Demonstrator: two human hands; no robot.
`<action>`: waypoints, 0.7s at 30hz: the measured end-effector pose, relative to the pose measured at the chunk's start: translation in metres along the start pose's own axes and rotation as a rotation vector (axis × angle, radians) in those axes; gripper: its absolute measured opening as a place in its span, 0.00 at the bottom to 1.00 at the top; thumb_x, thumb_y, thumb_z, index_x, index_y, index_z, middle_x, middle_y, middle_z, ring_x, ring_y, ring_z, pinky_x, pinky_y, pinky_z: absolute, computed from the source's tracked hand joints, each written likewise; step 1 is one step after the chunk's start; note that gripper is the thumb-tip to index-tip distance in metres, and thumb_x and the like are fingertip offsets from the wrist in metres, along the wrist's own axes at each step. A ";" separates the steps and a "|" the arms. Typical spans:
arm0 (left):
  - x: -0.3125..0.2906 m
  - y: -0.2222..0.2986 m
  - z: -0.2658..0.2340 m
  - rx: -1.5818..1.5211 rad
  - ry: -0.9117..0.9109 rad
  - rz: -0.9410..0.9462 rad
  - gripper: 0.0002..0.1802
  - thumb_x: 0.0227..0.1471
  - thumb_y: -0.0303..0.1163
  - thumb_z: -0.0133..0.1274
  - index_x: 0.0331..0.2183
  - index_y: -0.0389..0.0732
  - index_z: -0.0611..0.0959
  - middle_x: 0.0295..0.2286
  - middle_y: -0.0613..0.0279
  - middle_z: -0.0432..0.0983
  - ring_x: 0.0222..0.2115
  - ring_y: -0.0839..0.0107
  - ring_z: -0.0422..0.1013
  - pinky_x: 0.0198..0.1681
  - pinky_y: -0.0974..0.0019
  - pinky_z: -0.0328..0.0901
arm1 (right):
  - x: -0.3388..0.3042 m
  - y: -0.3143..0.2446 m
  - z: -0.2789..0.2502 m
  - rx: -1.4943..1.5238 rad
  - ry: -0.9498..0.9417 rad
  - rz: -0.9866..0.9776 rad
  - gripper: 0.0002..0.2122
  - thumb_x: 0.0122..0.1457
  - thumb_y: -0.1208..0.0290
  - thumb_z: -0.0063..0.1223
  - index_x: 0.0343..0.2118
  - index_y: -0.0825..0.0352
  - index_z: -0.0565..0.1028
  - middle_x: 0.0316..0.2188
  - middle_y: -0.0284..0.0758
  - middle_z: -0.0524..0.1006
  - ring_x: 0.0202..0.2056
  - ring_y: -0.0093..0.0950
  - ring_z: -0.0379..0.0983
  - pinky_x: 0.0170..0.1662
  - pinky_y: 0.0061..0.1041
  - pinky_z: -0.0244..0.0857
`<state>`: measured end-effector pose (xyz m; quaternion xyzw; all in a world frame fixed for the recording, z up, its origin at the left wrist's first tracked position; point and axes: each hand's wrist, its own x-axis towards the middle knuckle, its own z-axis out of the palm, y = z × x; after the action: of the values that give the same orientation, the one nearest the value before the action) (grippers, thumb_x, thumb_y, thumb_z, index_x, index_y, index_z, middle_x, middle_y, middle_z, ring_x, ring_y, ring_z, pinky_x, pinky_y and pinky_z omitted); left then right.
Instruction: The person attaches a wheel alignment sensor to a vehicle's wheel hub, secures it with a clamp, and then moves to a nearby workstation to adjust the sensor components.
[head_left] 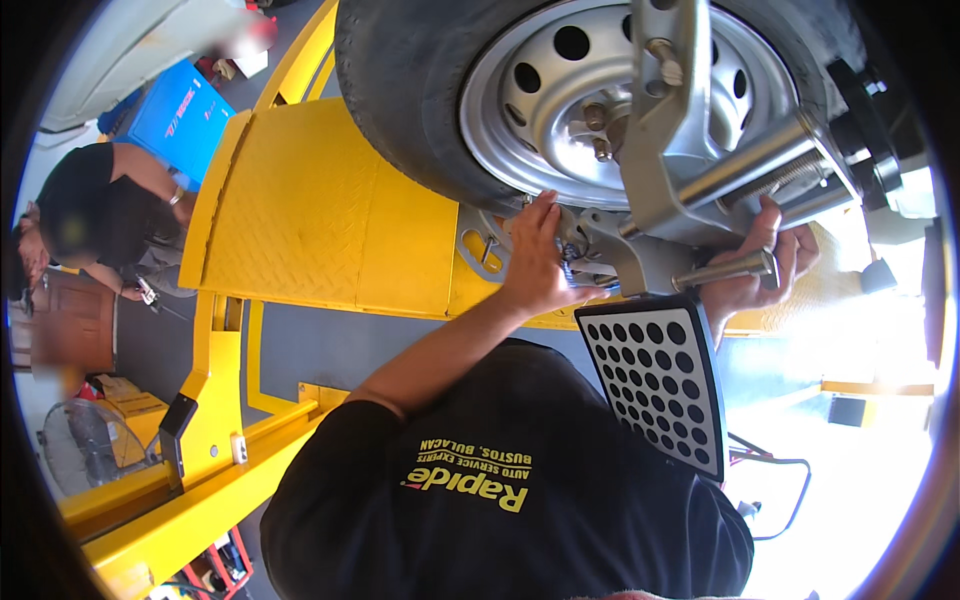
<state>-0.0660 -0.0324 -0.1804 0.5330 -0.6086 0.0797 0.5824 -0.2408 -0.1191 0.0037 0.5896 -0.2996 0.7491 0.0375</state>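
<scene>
A grey metal wheel clamp (650,170) with shiny rods lies against the silver steel rim (560,90) of a car wheel. From its lower part hangs a flat target board (655,385), white with rows of black dots. My left hand (540,262) is at the clamp's lower left arm by the rim's bottom edge, fingers reaching up and thumb beneath the arm. Behind the clamp's right side, my right hand (785,255) wraps round its body beside a metal T-shaped handle (725,270). Part of the right palm is hidden by the clamp and handle.
A black tyre (400,110) stands over a yellow lift platform (330,210). Yellow beams (215,370) cross at the left. Another person (110,200) bends down there near a blue cabinet (185,120). A fan (90,445) stands lower left. Bright glare washes out the right side.
</scene>
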 end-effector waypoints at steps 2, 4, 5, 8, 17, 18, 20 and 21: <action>0.000 0.002 0.016 0.026 0.090 -0.022 0.71 0.29 0.46 0.82 0.68 0.34 0.60 0.65 0.39 0.60 0.63 0.41 0.59 0.64 0.40 0.54 | 0.000 -0.004 -0.003 -0.099 -0.046 -0.038 0.11 0.66 0.64 0.65 0.35 0.69 0.87 0.39 0.33 0.72 0.43 0.28 0.71 0.47 0.36 0.66; -0.001 0.002 0.022 0.006 0.110 -0.065 0.71 0.29 0.44 0.81 0.69 0.34 0.59 0.65 0.39 0.60 0.63 0.41 0.59 0.65 0.40 0.53 | -0.001 -0.005 -0.004 -0.135 -0.071 -0.069 0.14 0.69 0.61 0.61 0.35 0.67 0.88 0.37 0.33 0.73 0.43 0.29 0.70 0.48 0.37 0.64; -0.002 0.002 0.024 -0.011 0.128 -0.073 0.72 0.28 0.43 0.81 0.69 0.34 0.58 0.65 0.39 0.60 0.63 0.41 0.59 0.65 0.40 0.53 | -0.001 -0.005 -0.004 -0.177 -0.075 -0.069 0.15 0.71 0.61 0.57 0.37 0.67 0.87 0.36 0.34 0.74 0.43 0.30 0.71 0.48 0.38 0.64; -0.002 0.000 0.024 -0.126 0.084 -0.091 0.72 0.29 0.42 0.80 0.71 0.35 0.56 0.64 0.41 0.60 0.65 0.40 0.58 0.67 0.39 0.51 | 0.002 -0.006 -0.005 -0.269 -0.092 -0.142 0.16 0.73 0.60 0.53 0.40 0.67 0.86 0.36 0.35 0.75 0.43 0.31 0.71 0.47 0.39 0.66; 0.001 -0.006 0.033 -0.219 0.164 -0.130 0.53 0.45 0.47 0.72 0.68 0.43 0.66 0.59 0.48 0.66 0.64 0.45 0.62 0.66 0.37 0.50 | 0.046 -0.027 -0.024 -0.337 -0.091 0.017 0.18 0.73 0.58 0.49 0.44 0.69 0.82 0.38 0.39 0.77 0.42 0.33 0.75 0.45 0.37 0.71; -0.001 -0.007 0.033 -0.230 0.153 -0.137 0.51 0.46 0.45 0.71 0.68 0.44 0.67 0.59 0.49 0.67 0.64 0.45 0.63 0.66 0.38 0.50 | 0.052 -0.031 -0.026 -0.347 -0.091 0.027 0.18 0.73 0.58 0.49 0.45 0.70 0.82 0.38 0.39 0.77 0.42 0.33 0.75 0.45 0.37 0.71; -0.002 -0.008 0.032 -0.239 0.140 -0.148 0.49 0.47 0.42 0.70 0.67 0.46 0.67 0.59 0.50 0.67 0.64 0.46 0.63 0.66 0.39 0.49 | 0.061 -0.039 -0.028 -0.367 -0.090 0.041 0.18 0.73 0.57 0.48 0.46 0.70 0.81 0.39 0.40 0.77 0.42 0.34 0.76 0.45 0.37 0.73; -0.002 -0.009 0.032 -0.236 0.137 -0.150 0.48 0.48 0.41 0.69 0.67 0.46 0.67 0.59 0.50 0.67 0.64 0.46 0.63 0.66 0.39 0.49 | 0.065 -0.043 -0.029 -0.378 -0.089 0.044 0.19 0.73 0.57 0.48 0.46 0.70 0.81 0.39 0.40 0.77 0.42 0.34 0.77 0.44 0.37 0.73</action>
<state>-0.0803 -0.0581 -0.1968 0.4980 -0.5309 0.0000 0.6857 -0.2675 -0.0888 0.0766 0.5980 -0.4492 0.6532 0.1180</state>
